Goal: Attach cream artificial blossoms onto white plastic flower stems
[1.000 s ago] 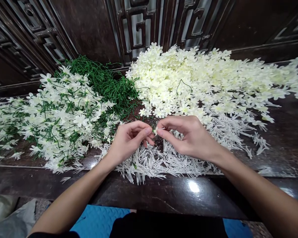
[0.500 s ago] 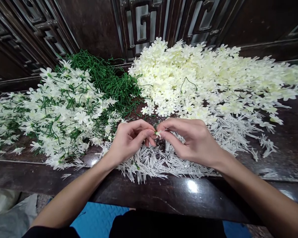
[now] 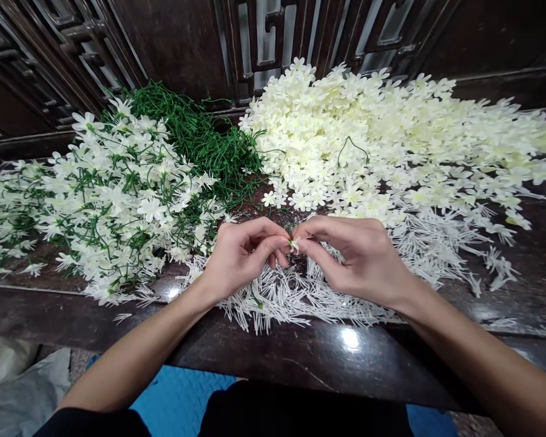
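Observation:
My left hand (image 3: 250, 252) and my right hand (image 3: 355, 255) meet at the centre, fingertips almost touching. Both pinch a small white flower (image 3: 294, 244) with a bit of green at its top; the fingers hide part of it. Below and around the hands lie thin white stamen-like pieces (image 3: 277, 297) in a loose heap. Left of my left hand is a pile of white flowers on green stems (image 3: 118, 200). Behind the hands are a tangle of green stems (image 3: 200, 136) and a large heap of cream blossoms (image 3: 337, 133).
Everything lies on a dark, glossy wooden bench (image 3: 300, 358) with a carved wooden back (image 3: 173, 48). A blue mat (image 3: 177, 394) shows below the front edge, and pale bags (image 3: 22, 382) sit at the lower left.
The view has shifted slightly, so the piles appear a little further right and higher. Both hands keep their pinch, and the small flower between them has turned slightly.

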